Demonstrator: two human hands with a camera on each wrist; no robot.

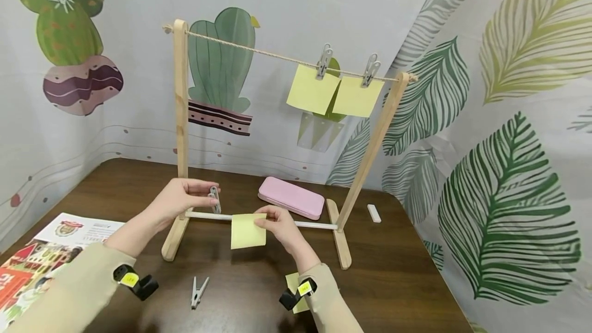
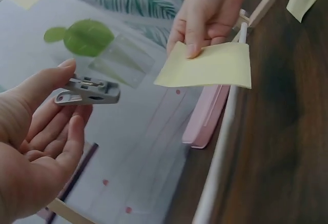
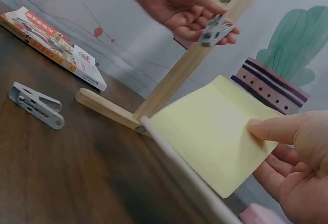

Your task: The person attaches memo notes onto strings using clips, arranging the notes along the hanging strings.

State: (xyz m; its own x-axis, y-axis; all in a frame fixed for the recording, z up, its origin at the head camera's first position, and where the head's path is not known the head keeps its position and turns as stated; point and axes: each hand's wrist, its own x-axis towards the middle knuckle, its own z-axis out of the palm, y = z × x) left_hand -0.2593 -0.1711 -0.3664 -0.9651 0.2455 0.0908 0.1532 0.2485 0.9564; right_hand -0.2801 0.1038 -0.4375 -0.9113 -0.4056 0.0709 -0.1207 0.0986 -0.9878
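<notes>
Between thumb and fingers, my left hand (image 1: 182, 200) pinches a grey clothespin (image 2: 92, 92), raised off the table near the rack's left post. My right hand (image 1: 279, 225) pinches a yellow sticky note (image 1: 248, 231) by its edge, in front of the rack's white crossbar (image 1: 314, 225). In the left wrist view the note and the clothespin are apart. Two more yellow notes (image 1: 313, 89) hang from the rope (image 1: 273, 55) at its right part, each under a grey clothespin (image 1: 325, 61). Another clothespin (image 1: 198, 292) lies on the table.
A wooden rack with a left post (image 1: 181, 102) and right post (image 1: 374, 148) stands on the table (image 1: 384, 281). Behind its crossbar lies a pink case (image 1: 291, 197); a white eraser (image 1: 374, 213) is at right. A booklet (image 1: 37, 266) lies left. Another note (image 1: 300, 306) is partly under the right wrist.
</notes>
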